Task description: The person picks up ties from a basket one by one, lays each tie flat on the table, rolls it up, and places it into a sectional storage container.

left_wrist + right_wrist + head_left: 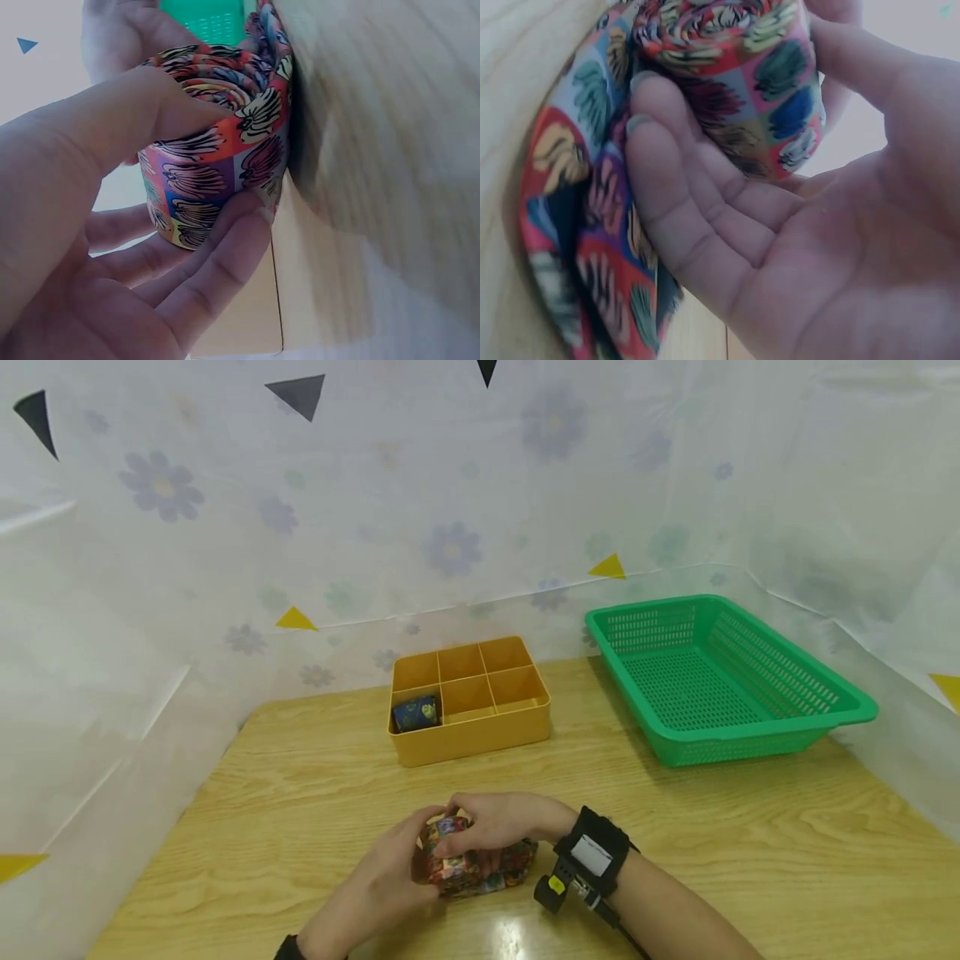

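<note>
A multicoloured patterned cloth (452,872) is wound into a thick roll, and its loose folded tail (517,860) lies on the table to the right. My left hand (386,872) grips the roll from the left; in the left wrist view its thumb presses on the spiral end and its fingers curl round the side. Across the roll from the right comes my right hand (495,822), thumb over it. In the right wrist view its fingertips (656,146) sit between the roll (761,105) and the flat tail (592,202).
An orange six-compartment box (472,739) stands behind the hands. In its front left compartment lies a dark blue rolled cloth (416,714) with a yellowish figure. A green plastic basket (750,731) sits at the back right. White floral sheeting (450,485) surrounds the wooden table (300,785).
</note>
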Tool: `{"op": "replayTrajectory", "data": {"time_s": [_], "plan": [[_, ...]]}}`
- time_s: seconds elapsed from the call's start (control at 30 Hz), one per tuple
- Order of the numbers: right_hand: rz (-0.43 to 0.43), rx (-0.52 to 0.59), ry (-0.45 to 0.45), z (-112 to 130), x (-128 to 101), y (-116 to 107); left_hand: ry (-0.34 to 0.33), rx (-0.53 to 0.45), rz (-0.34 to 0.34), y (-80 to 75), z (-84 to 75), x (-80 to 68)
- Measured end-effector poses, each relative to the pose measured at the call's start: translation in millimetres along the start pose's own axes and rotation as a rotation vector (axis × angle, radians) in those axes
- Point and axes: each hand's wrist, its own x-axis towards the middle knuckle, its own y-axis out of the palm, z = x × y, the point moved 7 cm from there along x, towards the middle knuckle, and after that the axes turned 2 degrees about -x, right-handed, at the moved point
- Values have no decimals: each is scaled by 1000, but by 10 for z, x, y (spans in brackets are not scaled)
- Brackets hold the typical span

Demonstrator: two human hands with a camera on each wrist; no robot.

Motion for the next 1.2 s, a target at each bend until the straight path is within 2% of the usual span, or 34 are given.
{"op": "replayTrajectory", "data": {"time_s": [0.3,0.47,0.63,0.73,0.97,1.07,1.2], "plan": [[-54,-48,25,-54,6,-67,4,-54,6,-40,-37,-12],[11,15,-20,-79,12,-67,42,-30,-32,-37,-70,-6],[65,56,-38,-96,5,-68,50,-46,-52,-12,-85,-3],[41,46,-28,-93,11,-62,55,-45,-54,3,-91,2],[-87,-12,-2,-41,19,-52,75,-57,-44,13,-112,20],[-88,-5,-5,-35,5,-58,73,-43,-44,21,-102,25],[-54,17,-5,-54,-13,-62,30,-42,-10,62,-45,38]]}}
